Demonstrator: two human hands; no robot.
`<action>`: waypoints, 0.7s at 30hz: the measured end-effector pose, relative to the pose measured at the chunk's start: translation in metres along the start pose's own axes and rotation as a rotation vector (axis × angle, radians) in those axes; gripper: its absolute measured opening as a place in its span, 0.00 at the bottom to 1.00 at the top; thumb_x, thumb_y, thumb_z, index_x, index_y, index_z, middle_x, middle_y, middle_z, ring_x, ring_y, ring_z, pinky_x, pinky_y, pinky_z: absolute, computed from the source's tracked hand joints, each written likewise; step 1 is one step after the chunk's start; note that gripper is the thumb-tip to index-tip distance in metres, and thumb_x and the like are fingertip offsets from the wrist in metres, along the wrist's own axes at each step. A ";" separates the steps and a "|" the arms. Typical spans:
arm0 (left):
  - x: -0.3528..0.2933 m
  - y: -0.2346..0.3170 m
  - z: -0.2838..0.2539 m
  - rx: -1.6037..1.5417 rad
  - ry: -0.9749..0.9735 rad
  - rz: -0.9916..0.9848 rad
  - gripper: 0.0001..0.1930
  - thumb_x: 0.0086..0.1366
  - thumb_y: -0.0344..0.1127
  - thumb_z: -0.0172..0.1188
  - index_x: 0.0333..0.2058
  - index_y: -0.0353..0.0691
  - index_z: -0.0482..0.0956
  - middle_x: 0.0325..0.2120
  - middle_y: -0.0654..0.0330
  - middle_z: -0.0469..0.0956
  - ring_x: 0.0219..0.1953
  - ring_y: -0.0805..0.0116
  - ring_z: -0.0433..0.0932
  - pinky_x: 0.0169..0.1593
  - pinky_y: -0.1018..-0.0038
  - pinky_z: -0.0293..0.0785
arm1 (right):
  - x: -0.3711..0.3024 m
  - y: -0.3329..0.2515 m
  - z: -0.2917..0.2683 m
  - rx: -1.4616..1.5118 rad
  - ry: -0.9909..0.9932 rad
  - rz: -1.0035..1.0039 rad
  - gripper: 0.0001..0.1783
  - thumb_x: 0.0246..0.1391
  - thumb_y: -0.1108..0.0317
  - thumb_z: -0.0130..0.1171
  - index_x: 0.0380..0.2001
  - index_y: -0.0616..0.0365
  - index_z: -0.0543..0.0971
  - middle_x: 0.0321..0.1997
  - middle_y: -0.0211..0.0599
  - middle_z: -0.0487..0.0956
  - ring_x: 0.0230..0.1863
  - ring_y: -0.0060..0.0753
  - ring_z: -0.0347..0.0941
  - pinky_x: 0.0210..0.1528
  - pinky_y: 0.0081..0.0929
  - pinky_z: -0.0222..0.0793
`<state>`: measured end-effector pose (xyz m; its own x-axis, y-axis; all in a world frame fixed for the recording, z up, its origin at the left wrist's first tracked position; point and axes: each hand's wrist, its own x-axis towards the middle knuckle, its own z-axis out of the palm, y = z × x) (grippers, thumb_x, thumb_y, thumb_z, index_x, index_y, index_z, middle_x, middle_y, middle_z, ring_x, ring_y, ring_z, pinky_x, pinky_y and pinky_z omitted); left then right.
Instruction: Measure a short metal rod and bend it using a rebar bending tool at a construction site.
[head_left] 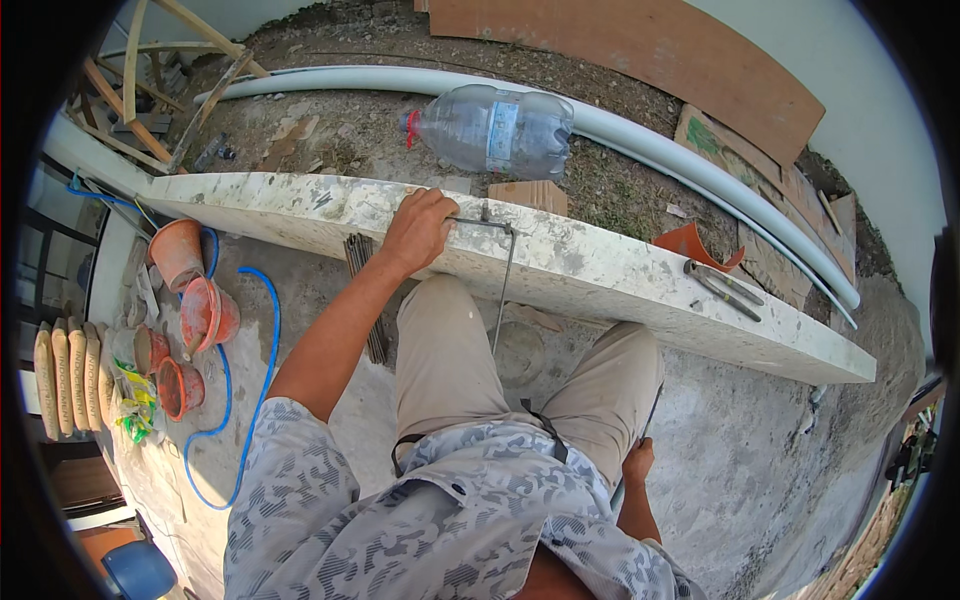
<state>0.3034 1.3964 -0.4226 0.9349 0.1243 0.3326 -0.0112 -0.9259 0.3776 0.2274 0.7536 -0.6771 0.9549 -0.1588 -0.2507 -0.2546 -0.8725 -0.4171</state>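
Note:
My left hand (pixel 420 232) rests on top of a pale concrete ledge (pixel 600 245), fingers closed on one end of a bent steel rod (pixel 508 262). From the hand the rod runs right along the ledge, then turns sharply down past its near edge between my knees. A short dark pin (pixel 485 211) stands beside the bend. Beside my right thigh, my right hand (pixel 637 462) is closed around a thin metal bar (pixel 654 410), partly hidden by my leg. Pincers (pixel 724 290) with long handles lie on the ledge to the right.
Behind the ledge lie a large clear plastic bottle (pixel 495 130), long white pipes (pixel 690 165) and an orange curved piece (pixel 698 246). A bundle of rods (pixel 366 300) leans at the ledge's near side. At left are orange buckets (pixel 210 312), a blue hose (pixel 272 330) and stacked bags (pixel 68 380).

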 end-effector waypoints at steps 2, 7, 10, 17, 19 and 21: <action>-0.007 -0.005 -0.007 0.043 0.007 -0.027 0.06 0.61 0.27 0.62 0.38 0.37 0.81 0.40 0.51 0.77 0.48 0.48 0.74 0.53 0.56 0.70 | 0.013 0.069 0.050 0.079 -0.106 0.039 0.14 0.65 0.62 0.54 0.35 0.65 0.75 0.37 0.67 0.82 0.40 0.70 0.80 0.39 0.58 0.72; -0.002 0.009 -0.020 0.108 -0.156 0.091 0.06 0.65 0.24 0.57 0.41 0.34 0.76 0.40 0.48 0.76 0.46 0.45 0.75 0.50 0.56 0.71 | -0.011 0.091 0.106 0.364 -0.232 0.120 0.16 0.63 0.60 0.55 0.36 0.66 0.75 0.38 0.68 0.82 0.42 0.71 0.80 0.41 0.58 0.73; -0.007 0.020 -0.027 -0.102 -0.200 -0.102 0.05 0.69 0.25 0.55 0.43 0.34 0.73 0.38 0.47 0.76 0.39 0.45 0.74 0.47 0.57 0.71 | -0.020 0.080 0.097 0.405 -0.205 0.134 0.17 0.62 0.59 0.55 0.37 0.66 0.75 0.39 0.68 0.82 0.43 0.71 0.80 0.42 0.57 0.73; -0.042 0.014 -0.031 -0.486 -0.127 -0.157 0.05 0.73 0.27 0.53 0.44 0.36 0.72 0.28 0.61 0.74 0.29 0.74 0.72 0.35 0.72 0.70 | -0.005 0.029 0.051 -0.037 -0.235 0.264 0.24 0.60 0.56 0.62 0.45 0.70 0.74 0.44 0.70 0.82 0.49 0.69 0.80 0.50 0.55 0.76; -0.053 0.022 -0.039 -0.873 -0.023 -0.452 0.04 0.74 0.28 0.53 0.44 0.38 0.73 0.30 0.66 0.75 0.24 0.82 0.65 0.29 0.81 0.63 | -0.007 0.038 0.036 -0.046 -0.196 0.288 0.24 0.60 0.56 0.63 0.45 0.71 0.75 0.44 0.71 0.82 0.49 0.70 0.79 0.51 0.55 0.76; -0.063 0.039 -0.024 -1.059 0.083 -0.557 0.04 0.75 0.29 0.53 0.45 0.40 0.73 0.29 0.66 0.75 0.23 0.85 0.63 0.25 0.84 0.59 | 0.006 0.037 0.021 -0.117 -0.184 0.316 0.25 0.61 0.56 0.64 0.47 0.71 0.73 0.44 0.68 0.82 0.50 0.68 0.80 0.51 0.53 0.77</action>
<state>0.2355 1.3615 -0.4079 0.8786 0.4735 -0.0619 0.0646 0.0105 0.9979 0.2201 0.7303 -0.7122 0.7857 -0.3523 -0.5084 -0.5030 -0.8423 -0.1937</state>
